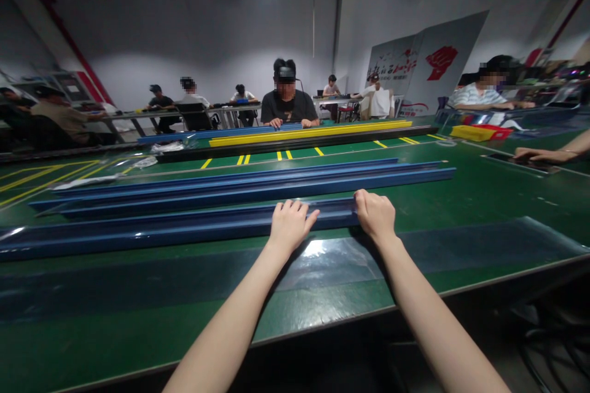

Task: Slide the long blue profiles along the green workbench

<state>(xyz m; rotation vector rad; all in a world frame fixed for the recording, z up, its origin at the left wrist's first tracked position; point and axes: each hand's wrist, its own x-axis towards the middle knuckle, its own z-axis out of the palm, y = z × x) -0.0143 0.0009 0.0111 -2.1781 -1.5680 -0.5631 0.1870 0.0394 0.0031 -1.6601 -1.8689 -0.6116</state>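
Stretching toward nine o'clock from the wearer's hands, a long blue channel lies on the green desk (498,196), its trough facing up. The left hand (290,225) rests over the blue channel (184,230), fingers bent across it and thumb apart; whether they grip, I cannot tell. The right hand (377,216) has its fingers curled closed around the channel's three o'clock end. At six o'clock, a clear film strip (479,242) lies flat beneath the wrists. Near eleven o'clock sit more blue channels (322,186); at twelve, farther off, a yellow channel (311,133) lies before a seated person in a dark top (288,105).
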